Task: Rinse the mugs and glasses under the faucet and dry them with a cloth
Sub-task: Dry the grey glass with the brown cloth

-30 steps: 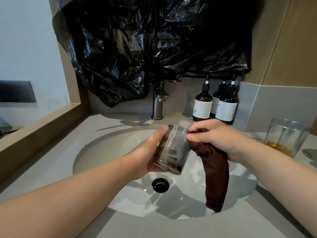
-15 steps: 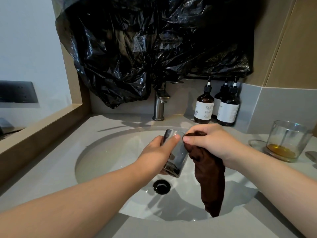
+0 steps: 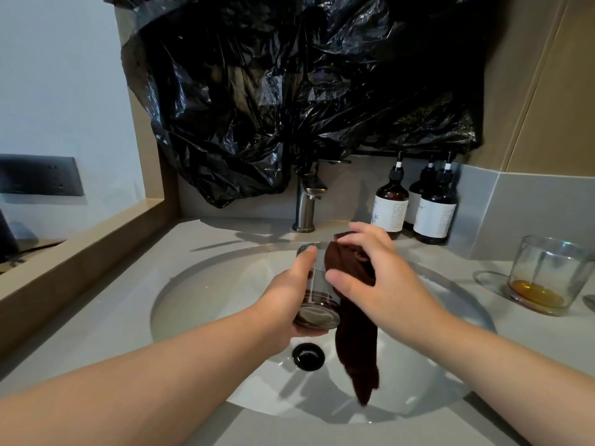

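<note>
Head view: counter glass (image 3: 547,272) holds amber liquid (image 3: 536,292); left hand (image 3: 288,300) grips tumbler (image 3: 317,313).

Grey vanity countertop (image 3: 96,333) with a white undermount basin (image 3: 209,284) sunk in it. Faucet (image 3: 306,204) stands at the back edge. Three brown pump bottles (image 3: 391,207) stand back right. Glass tumbler (image 3: 547,272) with amber liquid at far right, a clear disc (image 3: 486,278) just beside it.
</note>
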`<action>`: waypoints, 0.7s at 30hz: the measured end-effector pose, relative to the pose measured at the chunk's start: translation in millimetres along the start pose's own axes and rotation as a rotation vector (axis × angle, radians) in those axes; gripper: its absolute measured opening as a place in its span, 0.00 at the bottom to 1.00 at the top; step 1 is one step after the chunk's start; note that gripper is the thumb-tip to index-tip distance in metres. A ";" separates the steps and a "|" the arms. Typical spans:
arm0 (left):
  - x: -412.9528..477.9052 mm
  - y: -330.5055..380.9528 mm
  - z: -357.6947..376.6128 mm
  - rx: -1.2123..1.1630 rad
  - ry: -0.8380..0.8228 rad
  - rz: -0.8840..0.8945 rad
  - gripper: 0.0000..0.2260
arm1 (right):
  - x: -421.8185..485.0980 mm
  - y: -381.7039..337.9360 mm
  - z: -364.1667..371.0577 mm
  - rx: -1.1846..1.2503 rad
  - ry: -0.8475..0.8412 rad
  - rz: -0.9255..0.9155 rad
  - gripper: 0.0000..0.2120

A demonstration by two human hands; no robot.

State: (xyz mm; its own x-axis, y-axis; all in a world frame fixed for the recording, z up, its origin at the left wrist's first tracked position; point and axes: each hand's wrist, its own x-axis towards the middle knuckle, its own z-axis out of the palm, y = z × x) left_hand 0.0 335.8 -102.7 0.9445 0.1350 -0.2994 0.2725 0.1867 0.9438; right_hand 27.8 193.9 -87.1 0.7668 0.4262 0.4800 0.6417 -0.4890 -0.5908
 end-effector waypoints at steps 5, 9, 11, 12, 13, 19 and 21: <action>1.3 -0.7 1.7 0.004 0.014 0.011 0.23 | 0.3 2.9 0.1 -0.131 0.089 -0.192 0.11; 1.8 -0.6 1.2 0.045 0.055 0.012 0.25 | -4.6 -1.4 -5.9 -0.164 -0.017 -0.263 0.13; 1.9 -0.3 2.2 0.082 0.064 0.019 0.25 | -1.7 -4.0 -8.4 -0.141 0.042 -0.177 0.16; 2.0 -0.5 3.4 0.099 0.061 0.024 0.24 | 1.4 -3.6 -10.1 -0.127 0.108 -0.141 0.15; 2.1 -0.9 5.1 0.117 0.055 0.027 0.24 | 4.1 -2.7 -12.2 -0.112 0.178 -0.115 0.14; -0.4 -4.7 8.7 0.036 0.015 -0.010 0.24 | -2.7 -4.3 -7.0 -0.094 0.149 -0.288 0.10; 0.1 -3.1 6.2 -0.029 0.024 -0.019 0.25 | -5.4 -9.1 -2.7 -0.067 0.039 -0.352 0.10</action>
State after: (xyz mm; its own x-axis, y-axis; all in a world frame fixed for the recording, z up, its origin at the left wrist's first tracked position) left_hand 0.4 329.2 -104.8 0.9345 0.1541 -0.3210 0.2848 0.2177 0.9335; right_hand 17.8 194.1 -82.6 0.4978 0.5484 0.6719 0.8653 -0.3665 -0.3420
